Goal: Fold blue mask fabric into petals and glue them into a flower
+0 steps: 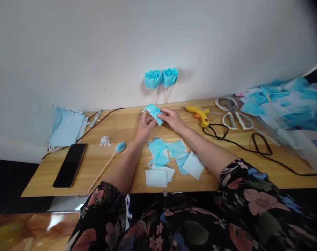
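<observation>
Between my two hands, over the back middle of the table, is a crinkled piece of light-blue fabric (153,111). My left hand (147,122) pinches its lower left side, and my right hand (171,118) grips its right edge. Just behind it, two blue fabric flowers (161,78) on thin wooden sticks lean at the white wall. Several cut blue and white fabric squares (158,153) lie in loose piles between my forearms. Left of my left forearm rests a wooden stick (102,173) with a small blue bud (120,146) at its tip.
A yellow glue gun (201,114) with a black cord, white-handled scissors (237,118) and a wire coil (226,103) lie at right, before a heap of blue fabric (292,101). At left are a phone (70,165), face masks (66,127) and a small white scrap (105,141).
</observation>
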The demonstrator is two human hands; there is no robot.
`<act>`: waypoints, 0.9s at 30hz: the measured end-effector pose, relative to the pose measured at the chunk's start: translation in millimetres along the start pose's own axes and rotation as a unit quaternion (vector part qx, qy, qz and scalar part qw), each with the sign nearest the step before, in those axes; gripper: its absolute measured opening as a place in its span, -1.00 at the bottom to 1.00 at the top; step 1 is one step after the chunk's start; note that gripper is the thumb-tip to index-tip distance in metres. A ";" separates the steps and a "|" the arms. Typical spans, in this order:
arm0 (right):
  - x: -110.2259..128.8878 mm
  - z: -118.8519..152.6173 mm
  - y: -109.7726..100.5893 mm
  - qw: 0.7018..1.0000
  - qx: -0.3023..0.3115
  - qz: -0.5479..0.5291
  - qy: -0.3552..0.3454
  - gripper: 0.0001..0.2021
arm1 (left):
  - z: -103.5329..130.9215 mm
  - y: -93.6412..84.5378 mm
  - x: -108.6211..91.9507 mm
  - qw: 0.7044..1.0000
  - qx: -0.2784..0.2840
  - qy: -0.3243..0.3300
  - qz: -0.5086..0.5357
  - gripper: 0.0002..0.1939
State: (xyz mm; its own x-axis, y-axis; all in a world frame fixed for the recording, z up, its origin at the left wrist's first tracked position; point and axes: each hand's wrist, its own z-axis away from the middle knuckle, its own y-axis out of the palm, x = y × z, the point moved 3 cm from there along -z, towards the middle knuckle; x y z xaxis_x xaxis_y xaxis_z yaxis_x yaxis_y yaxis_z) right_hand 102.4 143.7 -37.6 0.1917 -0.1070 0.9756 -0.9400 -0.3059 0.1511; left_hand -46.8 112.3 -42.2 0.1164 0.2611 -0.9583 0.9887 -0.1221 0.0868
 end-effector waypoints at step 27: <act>4.1 2.7 -0.3 1.000 -0.021 -0.011 -0.011 -0.47 | -2.0 -2.4 2.4 0.999 -0.001 0.013 0.053 -0.56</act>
State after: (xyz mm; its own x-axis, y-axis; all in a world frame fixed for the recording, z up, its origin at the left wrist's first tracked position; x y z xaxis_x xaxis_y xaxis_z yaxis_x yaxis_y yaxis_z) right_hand 104.2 140.8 -34.0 0.2185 -0.1206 0.9683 -0.9463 -0.2685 0.1801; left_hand -48.6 115.1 -44.1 0.2220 0.2716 -0.9365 0.9710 -0.1490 0.1869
